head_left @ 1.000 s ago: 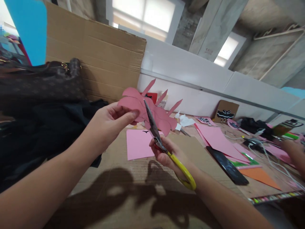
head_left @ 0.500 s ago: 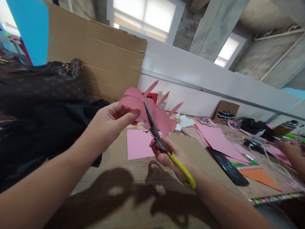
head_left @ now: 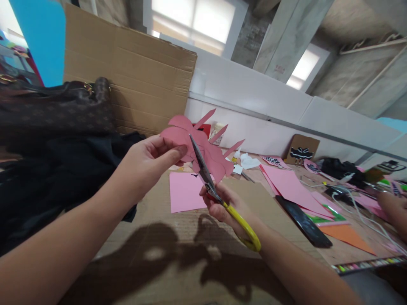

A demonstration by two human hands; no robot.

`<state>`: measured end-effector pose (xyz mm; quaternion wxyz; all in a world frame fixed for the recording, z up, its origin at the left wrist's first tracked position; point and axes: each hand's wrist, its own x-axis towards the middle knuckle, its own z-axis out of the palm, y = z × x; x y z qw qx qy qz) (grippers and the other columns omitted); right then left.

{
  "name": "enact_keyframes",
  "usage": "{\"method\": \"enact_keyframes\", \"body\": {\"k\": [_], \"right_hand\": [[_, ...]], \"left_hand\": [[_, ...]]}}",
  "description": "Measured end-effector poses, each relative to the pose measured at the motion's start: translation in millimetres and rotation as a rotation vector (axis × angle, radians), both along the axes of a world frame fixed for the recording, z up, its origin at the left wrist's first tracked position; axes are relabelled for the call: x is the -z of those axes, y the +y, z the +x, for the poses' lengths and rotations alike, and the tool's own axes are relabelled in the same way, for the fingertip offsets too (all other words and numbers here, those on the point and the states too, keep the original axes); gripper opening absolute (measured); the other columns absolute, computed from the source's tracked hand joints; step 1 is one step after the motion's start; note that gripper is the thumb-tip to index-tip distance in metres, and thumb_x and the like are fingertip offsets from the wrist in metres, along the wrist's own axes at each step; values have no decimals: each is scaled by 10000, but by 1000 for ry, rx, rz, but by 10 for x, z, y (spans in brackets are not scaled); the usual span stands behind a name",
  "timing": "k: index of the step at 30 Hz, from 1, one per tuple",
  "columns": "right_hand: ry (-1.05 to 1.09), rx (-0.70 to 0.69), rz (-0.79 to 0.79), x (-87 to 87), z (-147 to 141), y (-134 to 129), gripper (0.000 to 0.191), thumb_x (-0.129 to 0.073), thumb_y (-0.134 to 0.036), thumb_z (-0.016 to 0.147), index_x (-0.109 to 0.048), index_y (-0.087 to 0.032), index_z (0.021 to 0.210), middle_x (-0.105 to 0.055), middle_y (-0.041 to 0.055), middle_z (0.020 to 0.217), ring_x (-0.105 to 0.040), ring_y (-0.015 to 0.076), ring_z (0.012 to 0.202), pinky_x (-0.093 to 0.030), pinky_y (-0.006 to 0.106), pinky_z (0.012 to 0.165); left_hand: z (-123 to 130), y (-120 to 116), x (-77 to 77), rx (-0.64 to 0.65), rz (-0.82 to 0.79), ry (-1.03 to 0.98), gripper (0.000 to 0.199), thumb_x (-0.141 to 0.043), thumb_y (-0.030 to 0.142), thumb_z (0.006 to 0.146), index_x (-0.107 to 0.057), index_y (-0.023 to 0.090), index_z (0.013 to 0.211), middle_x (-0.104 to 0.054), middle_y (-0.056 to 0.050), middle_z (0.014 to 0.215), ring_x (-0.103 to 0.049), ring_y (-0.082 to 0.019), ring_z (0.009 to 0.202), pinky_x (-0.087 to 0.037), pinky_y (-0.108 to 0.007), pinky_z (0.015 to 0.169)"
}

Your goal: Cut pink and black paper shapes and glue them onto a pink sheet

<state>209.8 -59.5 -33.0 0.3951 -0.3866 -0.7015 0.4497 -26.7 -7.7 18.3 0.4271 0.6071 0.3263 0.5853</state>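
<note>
My left hand (head_left: 155, 163) pinches the left edge of a pink paper cutout (head_left: 206, 152) between thumb and fingers, above the table. The cutout has wavy, rounded edges and three narrow pointed strips sticking up at its upper right. My right hand (head_left: 229, 207) is closed around scissors (head_left: 206, 180) near their pivot. Their yellow handles point down to the right, and the blades lie nearly together in front of the cutout, tips up. Whether the blades touch the paper I cannot tell. Below lies a pink sheet (head_left: 187, 195) with a small black mark.
A brown patterned bag (head_left: 57, 110) and black cloth (head_left: 63, 173) are at left, before a cardboard panel (head_left: 133, 72). On the right are pink sheets (head_left: 292, 188), a black phone-like slab (head_left: 303, 222), an orange sheet (head_left: 349, 237), white cables and another person's hand (head_left: 394, 209).
The cutout's pointed strips have shifted slightly down and its right end has tilted a little. My hands and the scissors have barely moved. The other person's hand at right has moved slightly.
</note>
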Motion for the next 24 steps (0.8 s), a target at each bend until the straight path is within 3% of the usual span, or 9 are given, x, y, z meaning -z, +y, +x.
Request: {"method": "enact_keyframes", "body": {"k": [5, 16, 24], "right_hand": [[13, -7, -5, -10, -12, -3, 520, -806, -700, 828, -636, -288, 1097, -514, -5, 842, -457, 164, 691, -400, 284, 609], [-83, 49, -54, -60, -27, -26, 624, -775, -770, 779, -617, -258, 1099, -489, -17, 831, -396, 139, 653, -357, 273, 579], [-127, 62, -70, -77, -37, -31, 711, -730, -865, 745, -592, -264, 1099, -483, -20, 829, -371, 129, 627, -333, 271, 545]], "left_hand": [[1, 17, 11, 32, -6, -32, 200, -851, 479, 842, -819, 288, 891, -832, 3, 886, -775, -203, 847, -658, -296, 813], [-8, 37, 30, 77, 36, -76, 238, -878, 498, 827, -825, 285, 920, -820, 21, 887, -760, -172, 831, -648, -254, 795], [-6, 29, 7, 53, 47, -41, 300, -887, 537, 802, -820, 271, 926, -818, -8, 884, -764, -208, 837, -660, -307, 811]]}}
